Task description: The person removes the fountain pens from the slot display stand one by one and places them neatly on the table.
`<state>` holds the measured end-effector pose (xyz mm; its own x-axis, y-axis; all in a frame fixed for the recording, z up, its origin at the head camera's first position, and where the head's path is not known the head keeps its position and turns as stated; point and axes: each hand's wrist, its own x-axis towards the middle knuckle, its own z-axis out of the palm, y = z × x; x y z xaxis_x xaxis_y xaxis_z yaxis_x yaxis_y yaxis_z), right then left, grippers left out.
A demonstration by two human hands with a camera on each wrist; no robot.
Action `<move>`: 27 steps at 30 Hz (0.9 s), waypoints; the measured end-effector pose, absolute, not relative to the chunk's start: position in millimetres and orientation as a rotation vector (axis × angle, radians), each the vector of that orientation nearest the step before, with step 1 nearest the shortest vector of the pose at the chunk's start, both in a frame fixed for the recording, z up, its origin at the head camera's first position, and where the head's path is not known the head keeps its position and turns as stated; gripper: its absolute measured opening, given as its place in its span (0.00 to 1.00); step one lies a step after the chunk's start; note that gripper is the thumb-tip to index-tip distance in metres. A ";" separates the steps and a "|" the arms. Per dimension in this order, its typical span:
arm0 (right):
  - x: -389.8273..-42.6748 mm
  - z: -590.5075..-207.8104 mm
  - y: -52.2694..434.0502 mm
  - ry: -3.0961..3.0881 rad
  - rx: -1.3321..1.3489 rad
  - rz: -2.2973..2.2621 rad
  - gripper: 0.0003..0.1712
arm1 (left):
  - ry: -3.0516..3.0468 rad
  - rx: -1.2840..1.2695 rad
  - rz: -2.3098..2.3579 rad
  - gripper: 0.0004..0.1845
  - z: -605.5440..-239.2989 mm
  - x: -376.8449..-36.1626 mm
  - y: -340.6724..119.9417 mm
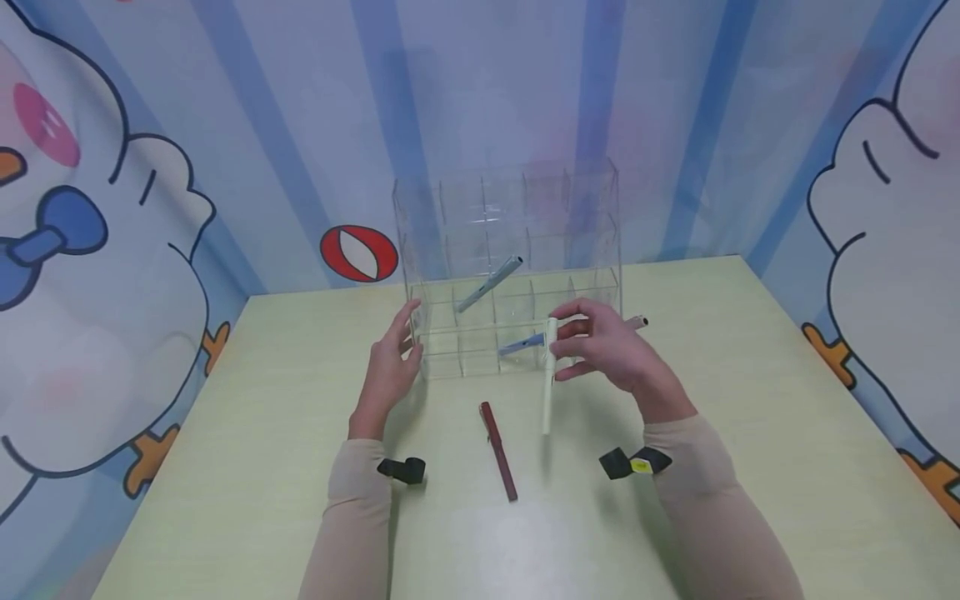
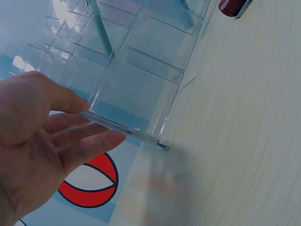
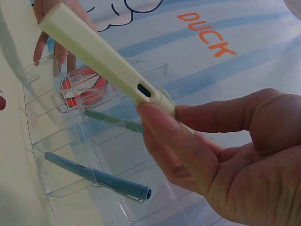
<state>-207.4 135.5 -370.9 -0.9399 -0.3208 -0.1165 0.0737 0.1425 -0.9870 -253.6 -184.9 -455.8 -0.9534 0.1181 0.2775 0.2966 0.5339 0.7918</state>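
My right hand (image 1: 600, 346) pinches a cream-white pen (image 1: 550, 383) between thumb and fingers, and the pen stands close to upright before the front of a clear compartment rack (image 1: 480, 367). In the right wrist view the pen (image 3: 99, 56) shows a small dark window near the fingers. At the rack's left side, my left hand (image 1: 390, 358) holds its side wall, thumb on one face and fingers on the other. A pale green pen (image 1: 489, 285) leans in a middle-row compartment. Lower down, a blue pen (image 3: 94, 174) lies tilted in a bottom-row compartment, partly hidden by my right hand in the head view.
On the table (image 1: 285, 467), a dark red pen (image 1: 498, 450) lies in front of the rack. The end of another pen (image 1: 637, 322) sticks out behind my right hand. A cartoon-printed backdrop (image 1: 480, 100) rises right behind the rack.
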 end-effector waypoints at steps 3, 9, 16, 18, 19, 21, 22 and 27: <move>-206.7 -375.7 134.5 2.105 -0.284 -1.767 0.26 | -2.576 -0.346 -1.391 0.39 -456.5 -252.8 -185.1; -208.5 -387.1 128.6 2.076 -0.302 -1.613 0.25 | -2.571 -0.355 -1.393 0.39 -457.0 -252.7 -185.8; -213.9 -404.9 123.6 2.071 -0.277 -1.561 0.26 | -2.568 -0.382 -1.376 0.37 -457.2 -255.5 -185.5; -215.6 -409.9 122.1 2.065 -0.272 -1.554 0.26 | -2.574 -0.381 -1.382 0.37 -457.6 -255.4 -185.6; -216.6 -412.3 121.2 2.066 -0.268 -1.548 0.26 | -2.577 -0.375 -1.386 0.37 -457.5 -255.2 -185.7; -218.9 -415.9 119.4 2.068 -0.266 -1.536 0.26 | -2.580 -0.364 -1.393 0.37 -457.4 -255.6 -186.0; -219.8 -417.0 118.4 2.069 -0.265 -1.529 0.26 | -2.579 -0.359 -1.401 0.38 -457.1 -255.6 -186.1; -223.4 -424.7 114.3 2.061 -0.257 -1.505 0.26 | -2.586 -0.343 -1.411 0.38 -455.9 -255.2 -186.0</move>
<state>-223.4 114.3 -424.7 -0.8199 -0.4677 -0.3303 0.1721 0.3489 -0.9212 -255.2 -186.0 -455.9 -0.9580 0.1170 0.2619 0.2836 0.5241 0.8030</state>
